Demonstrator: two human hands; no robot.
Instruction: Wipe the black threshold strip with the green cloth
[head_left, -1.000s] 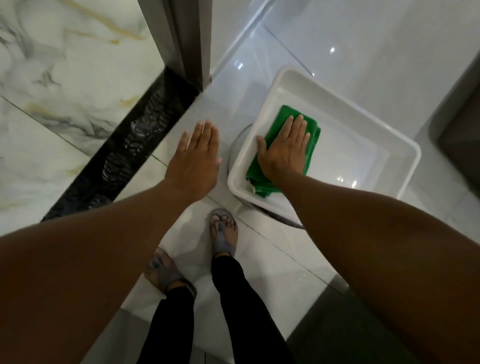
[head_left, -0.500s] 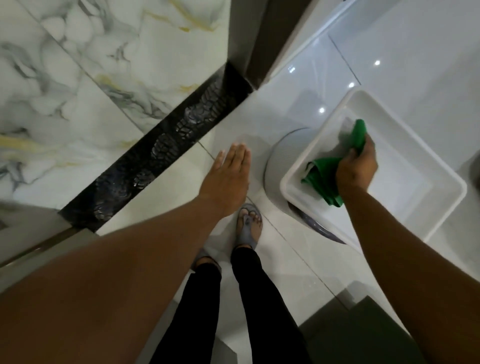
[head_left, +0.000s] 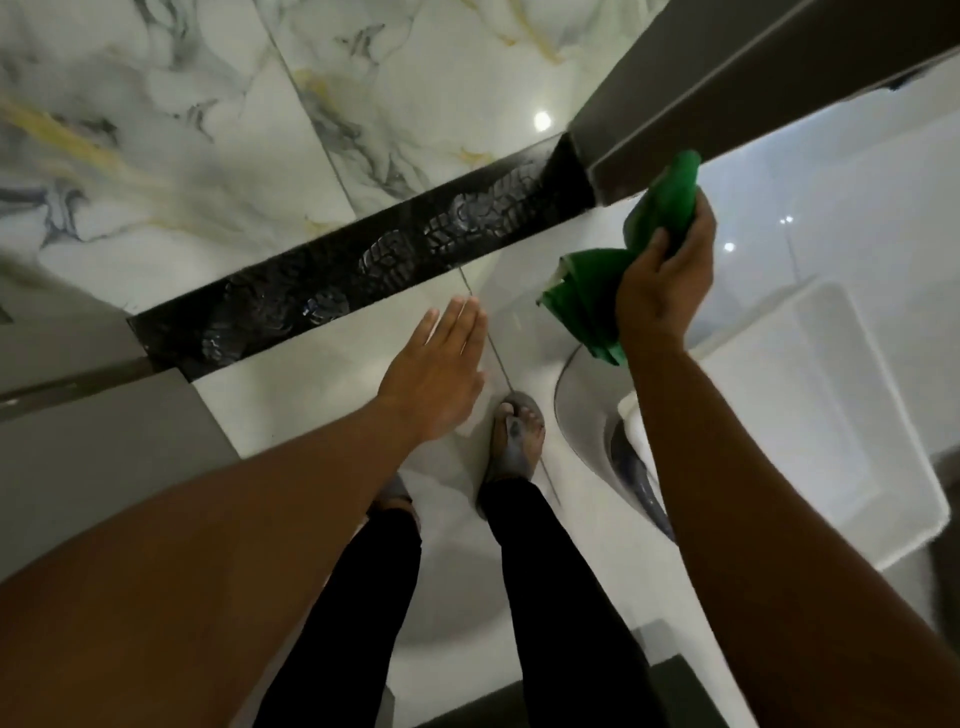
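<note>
The black threshold strip (head_left: 363, 260) runs diagonally across the floor between the marbled tiles and the white tiles, with dusty shoe prints on it. My right hand (head_left: 667, 280) holds the green cloth (head_left: 597, 296) bunched up in the air, to the right of the strip's far end and above the white floor. The cloth hangs loose below and above my fingers. My left hand (head_left: 439, 371) hovers flat, fingers together and empty, just on the near side of the strip's middle.
A white plastic tub (head_left: 831, 415) rests on a round white stand (head_left: 582, 415) at the right. A grey door frame (head_left: 675, 104) meets the strip's far end. Another grey frame (head_left: 78, 415) is at the left. My feet in sandals (head_left: 517, 436) stand on the white tile.
My right hand has lifted the green cloth out of the white tub and carried it left toward the strip. The view has swung left, and my left hand has stayed flat and empty.
</note>
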